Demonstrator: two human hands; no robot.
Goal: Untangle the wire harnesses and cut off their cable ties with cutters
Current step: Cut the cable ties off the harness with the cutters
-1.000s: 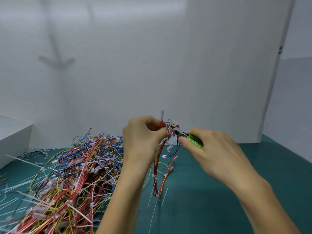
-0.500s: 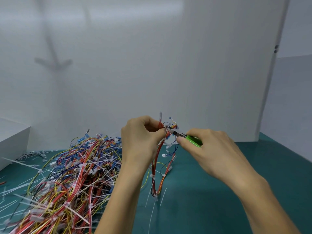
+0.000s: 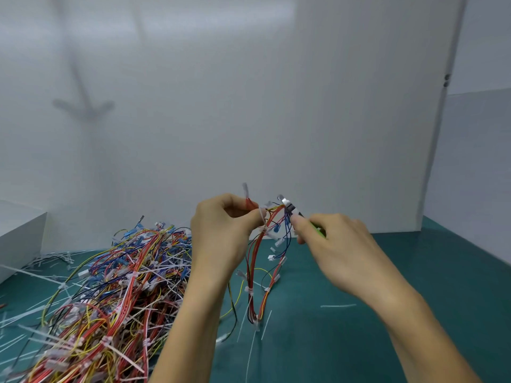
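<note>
The left hand [image 3: 221, 230] pinches the harness [image 3: 257, 272]; the right hand [image 3: 340, 250] grips the cutters [image 3: 289, 207]. Their tip is among thin wires and can nick one.

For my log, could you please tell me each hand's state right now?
Left hand: closed, pinching the wire harness.
Right hand: closed, gripping the green-handled cutters.

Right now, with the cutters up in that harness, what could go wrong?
1. The cutters in the right hand sit tip-first among the thin blue and red wires of the harness. A snip may nick a wire instead of a cable tie.
2. The left hand pinches the bundle close beside the blades, so its fingers could get caught.
3. The harness hangs near the pile and might snag on it.
</note>
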